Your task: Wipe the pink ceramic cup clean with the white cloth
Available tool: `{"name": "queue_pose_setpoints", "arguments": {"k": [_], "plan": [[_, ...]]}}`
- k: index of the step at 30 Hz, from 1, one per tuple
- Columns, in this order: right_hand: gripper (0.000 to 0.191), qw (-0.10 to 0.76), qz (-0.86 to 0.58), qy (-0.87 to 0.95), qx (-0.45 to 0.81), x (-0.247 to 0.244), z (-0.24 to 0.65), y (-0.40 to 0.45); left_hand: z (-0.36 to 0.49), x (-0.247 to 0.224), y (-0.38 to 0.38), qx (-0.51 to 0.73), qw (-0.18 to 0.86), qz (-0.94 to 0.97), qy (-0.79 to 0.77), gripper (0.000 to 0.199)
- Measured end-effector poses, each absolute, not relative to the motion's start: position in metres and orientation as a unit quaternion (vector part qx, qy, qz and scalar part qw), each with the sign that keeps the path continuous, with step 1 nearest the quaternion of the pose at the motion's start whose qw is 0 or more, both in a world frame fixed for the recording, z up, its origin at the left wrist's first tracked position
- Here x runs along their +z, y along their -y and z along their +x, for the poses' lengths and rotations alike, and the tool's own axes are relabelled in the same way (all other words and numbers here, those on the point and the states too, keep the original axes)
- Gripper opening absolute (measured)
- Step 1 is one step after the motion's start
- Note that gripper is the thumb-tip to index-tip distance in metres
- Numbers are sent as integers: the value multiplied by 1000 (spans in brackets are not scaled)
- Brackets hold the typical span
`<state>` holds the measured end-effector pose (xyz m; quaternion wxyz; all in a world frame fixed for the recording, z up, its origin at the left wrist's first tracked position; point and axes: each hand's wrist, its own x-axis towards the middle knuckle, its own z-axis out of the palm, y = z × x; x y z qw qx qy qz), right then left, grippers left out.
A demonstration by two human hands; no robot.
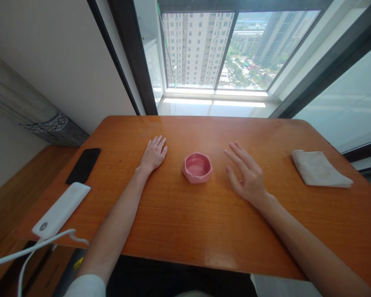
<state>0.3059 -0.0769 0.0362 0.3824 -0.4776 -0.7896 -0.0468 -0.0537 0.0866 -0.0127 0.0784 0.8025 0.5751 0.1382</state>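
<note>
A pink faceted bowl (197, 168) stands upright near the middle of the wooden table (179, 222), with nothing visible inside it. To its left, my left hand (155, 153) lies flat on the tabletop, fingers spread and pointing away from me, holding nothing. On the bowl's other side is my right hand (246, 173), slightly blurred, its fingers apart and nothing in them. Neither hand touches the bowl. Whether my right hand rests on the table or hovers just over it, I cannot tell.
A folded whitish cloth (321, 169) lies at the right of the table. At the left are a black phone (83, 166) and a white power bank (62, 209) with a white cable (27, 253). A window (216, 53) stands beyond the far edge.
</note>
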Motion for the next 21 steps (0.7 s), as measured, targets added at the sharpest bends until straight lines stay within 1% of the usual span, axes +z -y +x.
{"name": "queue_pose_setpoints", "arguments": {"k": [2,4,5,7,9,10,12,15,17,19,21], "plan": [[61,388,-570,716,-109,41,342,65,-54,-13,-87,141,78,803,-574,61],[66,360,-665,636,-151,41,386,53,-54,-13,-86,137,77,802,-576,61],[72,341,-708,597,-160,40,409,48,-54,-13,-86,133,76,802,-577,62],[82,301,-786,521,-144,35,452,45,-53,-12,-86,127,75,802,-578,62],[98,247,-863,433,-83,30,485,49,-53,-12,-86,124,72,803,-578,62],[102,215,-890,400,-41,28,497,53,-53,-13,-87,124,70,803,-579,62],[105,188,-902,386,-43,23,513,63,-53,-13,-87,124,64,802,-581,61],[121,126,-918,375,-12,16,521,71,-53,-13,-88,123,61,803,-580,61],[128,91,-926,365,20,12,521,71,-53,-13,-88,124,62,803,-579,61],[128,81,-926,366,34,9,520,69,-53,-14,-88,125,65,803,-579,61],[123,90,-924,370,34,7,520,67,-53,-15,-88,129,66,804,-577,61]]}}
